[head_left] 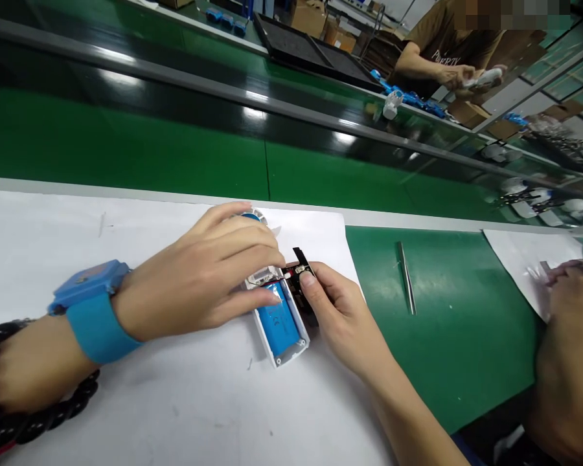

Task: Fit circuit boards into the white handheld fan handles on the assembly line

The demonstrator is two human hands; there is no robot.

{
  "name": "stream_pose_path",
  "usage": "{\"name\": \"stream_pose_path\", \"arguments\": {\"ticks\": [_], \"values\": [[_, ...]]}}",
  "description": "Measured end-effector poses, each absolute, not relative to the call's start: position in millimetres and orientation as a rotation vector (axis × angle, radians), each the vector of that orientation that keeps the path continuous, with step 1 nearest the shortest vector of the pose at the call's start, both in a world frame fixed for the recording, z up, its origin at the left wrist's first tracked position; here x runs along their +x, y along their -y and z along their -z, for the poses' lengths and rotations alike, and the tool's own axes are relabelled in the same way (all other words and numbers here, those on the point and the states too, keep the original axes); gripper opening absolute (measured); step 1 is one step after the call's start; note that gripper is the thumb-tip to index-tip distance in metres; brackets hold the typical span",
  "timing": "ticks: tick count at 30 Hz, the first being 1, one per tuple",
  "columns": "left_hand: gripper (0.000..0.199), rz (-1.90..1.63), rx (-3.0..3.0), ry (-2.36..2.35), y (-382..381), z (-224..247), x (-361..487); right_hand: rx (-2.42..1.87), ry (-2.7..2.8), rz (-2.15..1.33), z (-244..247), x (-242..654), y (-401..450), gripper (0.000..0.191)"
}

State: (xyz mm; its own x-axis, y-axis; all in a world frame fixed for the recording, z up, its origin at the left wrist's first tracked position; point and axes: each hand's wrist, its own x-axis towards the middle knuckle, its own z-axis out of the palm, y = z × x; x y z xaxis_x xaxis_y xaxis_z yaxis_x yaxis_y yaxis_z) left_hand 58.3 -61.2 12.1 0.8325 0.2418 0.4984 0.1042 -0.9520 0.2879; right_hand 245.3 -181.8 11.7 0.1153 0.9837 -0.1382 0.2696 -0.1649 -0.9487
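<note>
One blue battery pack (278, 323), marked CE, looks seated from here: it lies in the open white plastic housing (297, 321), on white paper (184, 401) covering part of the desk (457, 336). Just above it, thin wires (273, 281), red & dark, run R. to a small white plug (287, 276) on the black circuit board (298, 298), so I'd guess the hookup's done. Not done: the board's outside, by the housing's R. wall, & no cover's on; approx. halfway, I'd say.

Hands, L. to R.: the left hand (218, 265), w/ a blue wrist strap (94, 323), arches over the housing's upper end, fingers loosely bent, thumb apart & over the battery; can't tell if it's pinching anything or just steadying. Housing sits btwn the two, slanted, lower end to the R. The right hand (340, 310) has the board pinched, thumb on top, other fingers mostly hidden. Farther R., past the paper's edge, a shiny metal rod (407, 278) lies on green desk, well apart from both. Far R., another person's hand (573, 291), too blurred for detail.
</note>
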Motion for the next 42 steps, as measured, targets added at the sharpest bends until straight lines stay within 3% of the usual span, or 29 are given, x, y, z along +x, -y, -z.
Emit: {"name": "stream_pose_path", "arguments": {"ticks": [3,6,16,36,42], "values": [[0.024,-0.779,2.828,-0.229,55,-8,53,-1.574,1.267,-1.110,-6,248,186,0.024],[0.010,-0.783,2.840,-0.206,53,-5,50,-1.575,1.273,-1.112,-4,247,187,0.024],[0.022,-0.862,2.736,-0.157,63,-3,54,-1.577,1.302,-1.048,-9,239,184,0.024],[0.015,-1.136,2.768,-0.522,61,-5,54,-1.609,1.444,-0.742,-25,210,174,0.030],[0.019,-1.063,2.766,-0.578,65,-1,54,-1.609,1.497,-0.667,-22,209,175,0.030]]}}
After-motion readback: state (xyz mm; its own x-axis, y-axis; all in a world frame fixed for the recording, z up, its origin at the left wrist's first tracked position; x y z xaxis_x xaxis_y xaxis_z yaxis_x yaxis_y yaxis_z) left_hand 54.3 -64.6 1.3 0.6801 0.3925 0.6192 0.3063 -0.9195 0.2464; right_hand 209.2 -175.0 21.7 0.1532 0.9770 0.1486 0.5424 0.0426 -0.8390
